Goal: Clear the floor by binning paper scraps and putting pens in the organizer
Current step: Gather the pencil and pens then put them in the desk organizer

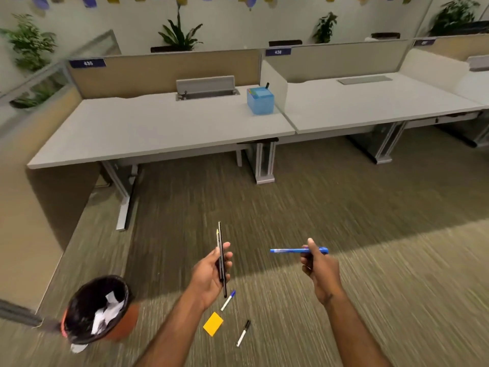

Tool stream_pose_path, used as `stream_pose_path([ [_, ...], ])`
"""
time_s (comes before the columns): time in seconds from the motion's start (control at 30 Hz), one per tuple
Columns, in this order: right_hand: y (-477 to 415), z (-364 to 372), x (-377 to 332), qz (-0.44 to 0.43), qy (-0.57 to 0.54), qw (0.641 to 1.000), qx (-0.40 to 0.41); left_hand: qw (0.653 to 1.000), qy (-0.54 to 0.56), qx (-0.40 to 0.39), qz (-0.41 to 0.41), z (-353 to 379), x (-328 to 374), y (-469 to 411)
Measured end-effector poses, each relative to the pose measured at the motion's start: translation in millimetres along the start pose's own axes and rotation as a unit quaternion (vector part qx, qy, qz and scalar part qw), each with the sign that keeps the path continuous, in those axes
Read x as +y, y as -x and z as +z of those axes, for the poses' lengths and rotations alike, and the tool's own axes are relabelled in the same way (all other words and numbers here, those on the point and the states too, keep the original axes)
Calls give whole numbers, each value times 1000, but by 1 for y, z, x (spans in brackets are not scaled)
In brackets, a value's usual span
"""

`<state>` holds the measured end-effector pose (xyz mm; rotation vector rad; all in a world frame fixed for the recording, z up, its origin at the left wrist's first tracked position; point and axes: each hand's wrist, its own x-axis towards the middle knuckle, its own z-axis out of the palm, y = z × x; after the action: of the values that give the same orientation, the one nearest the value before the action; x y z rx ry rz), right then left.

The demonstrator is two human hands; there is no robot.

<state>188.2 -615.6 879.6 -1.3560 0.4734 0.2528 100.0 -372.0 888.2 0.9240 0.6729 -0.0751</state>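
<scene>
My left hand (213, 271) is gripping two pens (221, 258); my right hand (318, 266) is pinching a blue pen (291, 250). Bin (98, 309), yellow note (213, 323), two markers (228, 300) lying below.

Two pale grey desks stand side by side, the left desk (148, 125) and the right desk (370, 102) split by a low white divider (275, 80), with tan partition panels (164, 72) behind carrying blue number plates, one reading 435 (87, 63). A grey cable-tray flap (205, 83) stands open at the back of the left desk, while a flat grey cover (364, 80) lies shut on the right one. Potted plants (177, 35) line the ledge behind the panels, and coloured paper tags (250, 0) hang along the wall above.
</scene>
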Motion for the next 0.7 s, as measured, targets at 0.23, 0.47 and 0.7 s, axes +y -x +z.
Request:
stream_pose_path([
  [0.23, -81, 4, -26, 12, -16, 1000, 7, 1000, -6, -14, -4, 55, 14, -69],
  [0.47, -169, 46, -79, 8, -21, 1000, 4, 999, 18, -35, 4, 114, 66, -144],
  [0.7, -255, 89, -138, -6, -21, 999, -25, 999, 42, -23, 5, 174, 122, -221],
])
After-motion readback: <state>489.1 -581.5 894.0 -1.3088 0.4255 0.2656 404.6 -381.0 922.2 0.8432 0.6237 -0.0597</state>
